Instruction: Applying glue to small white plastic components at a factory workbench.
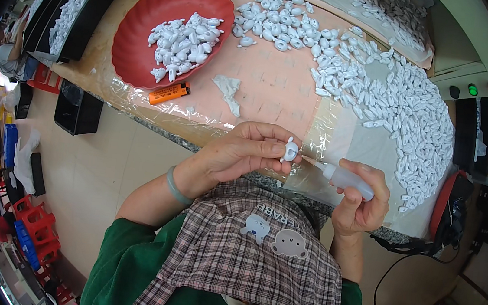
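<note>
Between the thumb and fingers of my left hand [250, 150] is a small white plastic figure piece [290, 150], held up in front of my apron. My right hand [366, 198] grips a translucent squeeze bottle [347, 180] with a thin nozzle. The nozzle points left at the piece; whether it touches cannot be made out. Beyond my hands stands a red scalloped bowl [130, 41] with a heap of white assembled pieces [187, 42]. Rounded white parts [278, 19] lie at the far middle of the table, and many slender white parts [408, 105] spread along the right.
An orange lighter-like object [169, 93] and a crumpled white tissue [227, 94] lie near the bowl. Black trays [87, 17] of white parts stand at the left. A machine with a green and a red button [473, 89] is at the far right. A cable [382, 304] hangs below the table.
</note>
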A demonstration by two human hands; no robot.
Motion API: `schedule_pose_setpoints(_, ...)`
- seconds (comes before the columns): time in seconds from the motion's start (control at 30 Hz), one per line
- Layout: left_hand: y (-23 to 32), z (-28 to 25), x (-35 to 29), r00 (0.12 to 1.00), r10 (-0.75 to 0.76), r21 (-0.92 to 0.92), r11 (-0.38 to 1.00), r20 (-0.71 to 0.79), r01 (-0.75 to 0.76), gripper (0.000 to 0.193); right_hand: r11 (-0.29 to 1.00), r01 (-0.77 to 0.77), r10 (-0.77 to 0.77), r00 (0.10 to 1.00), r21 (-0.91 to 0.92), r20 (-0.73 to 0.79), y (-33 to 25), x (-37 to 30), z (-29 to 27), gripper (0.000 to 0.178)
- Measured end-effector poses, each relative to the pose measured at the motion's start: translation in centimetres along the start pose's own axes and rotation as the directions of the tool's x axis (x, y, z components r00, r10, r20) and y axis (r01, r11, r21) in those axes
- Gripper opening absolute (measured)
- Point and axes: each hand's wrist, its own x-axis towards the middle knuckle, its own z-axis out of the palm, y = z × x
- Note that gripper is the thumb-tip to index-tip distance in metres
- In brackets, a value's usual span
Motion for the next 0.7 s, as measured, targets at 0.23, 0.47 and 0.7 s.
schedule_pose_setpoints(0.23, 0.13, 0.05, -0.04, 1.000, 0.000, 0.014, 1.000, 0.024, 0.000, 0.028, 0.999, 0.020, -0.019, 1.000, -0.040, 0.022, -0.16, 0.30, 0.07, 0.039)
schedule_pose_setpoints(0.47, -0.07, -0.32, 0.05, 1.000, 0.024, -0.013, 1.000, -0.001, -0.024, 0.026, 0.978, 0.156, -0.154, 0.988, -0.136, 0.024, -0.24, 0.73, 0.41, 0.039)
schedule_pose_setpoints(0.7, 0.10, -0.21, 0.11, 0.999, 0.049, -0.010, 0.999, 0.013, -0.049, 0.026, 0.991, 0.085, -0.084, 0.996, -0.107, 0.015, -0.63, 0.61, 0.27, 0.037)
